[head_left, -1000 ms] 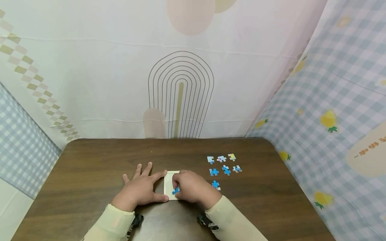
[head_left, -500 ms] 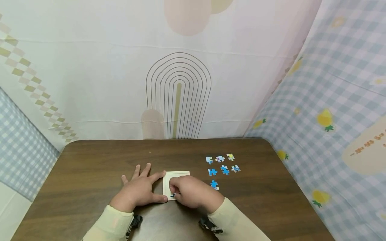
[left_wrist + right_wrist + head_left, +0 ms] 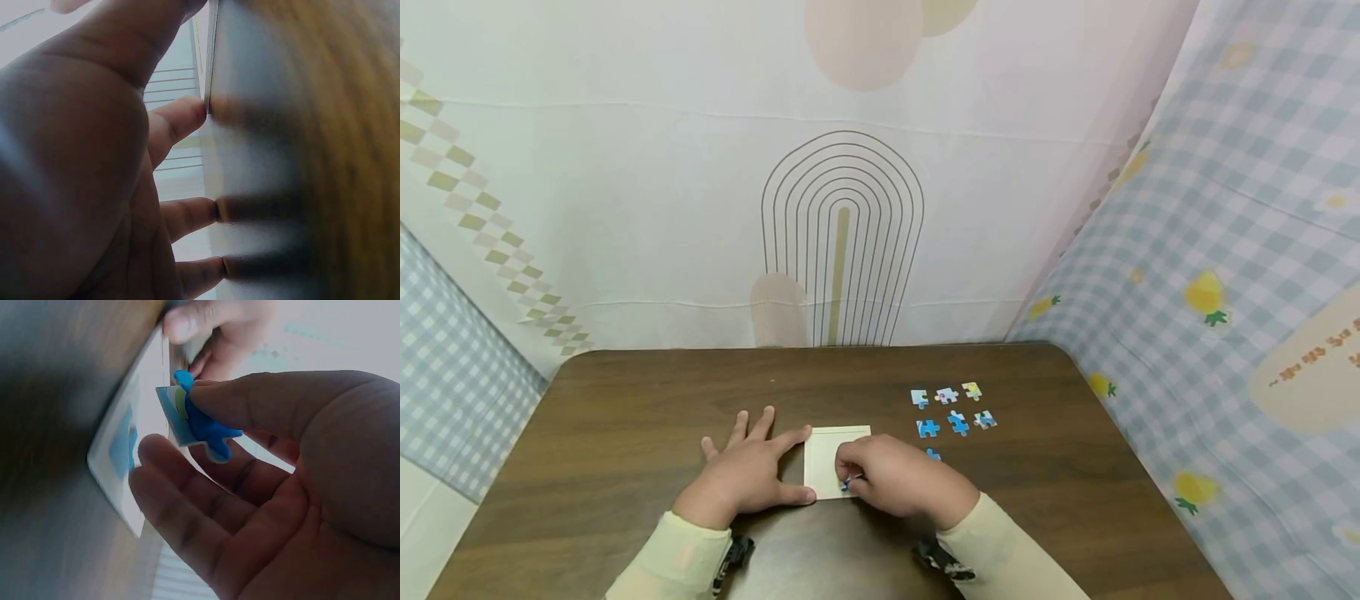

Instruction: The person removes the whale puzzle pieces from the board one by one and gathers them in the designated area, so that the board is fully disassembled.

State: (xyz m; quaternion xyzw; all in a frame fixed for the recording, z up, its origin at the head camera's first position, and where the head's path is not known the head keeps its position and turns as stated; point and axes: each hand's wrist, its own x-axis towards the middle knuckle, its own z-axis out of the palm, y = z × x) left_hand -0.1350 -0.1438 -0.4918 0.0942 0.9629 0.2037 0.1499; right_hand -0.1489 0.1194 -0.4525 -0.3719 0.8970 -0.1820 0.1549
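Observation:
A pale square puzzle tray (image 3: pixel 822 458) lies on the table. My left hand (image 3: pixel 748 477) rests beside it with the fingers spread, thumb and index finger touching its left side near the corners. Over the tray's lower right part, my right hand (image 3: pixel 898 479) pinches a blue jigsaw piece (image 3: pixel 206 428) between thumb and fingers. In the right wrist view that piece is tilted, with a light strip along one edge. Behind the fingertips, a blue patch (image 3: pixel 122 444) that looks like another piece shows in one corner of the tray; the right hand hides it in the head view.
Several loose jigsaw pieces (image 3: pixel 958 423) lie in rows right of the tray, one of them (image 3: pixel 933 454) partly covered by the right hand. The brown wooden table (image 3: pixel 647 400) ends at a patterned cloth (image 3: pixel 700 208) behind and a checked cloth (image 3: pixel 1150 275) on the right.
My right hand shifted slightly left, then back right, with the pinched jigsaw piece, which has turned more edge-on. My left hand has stayed in place at the tray.

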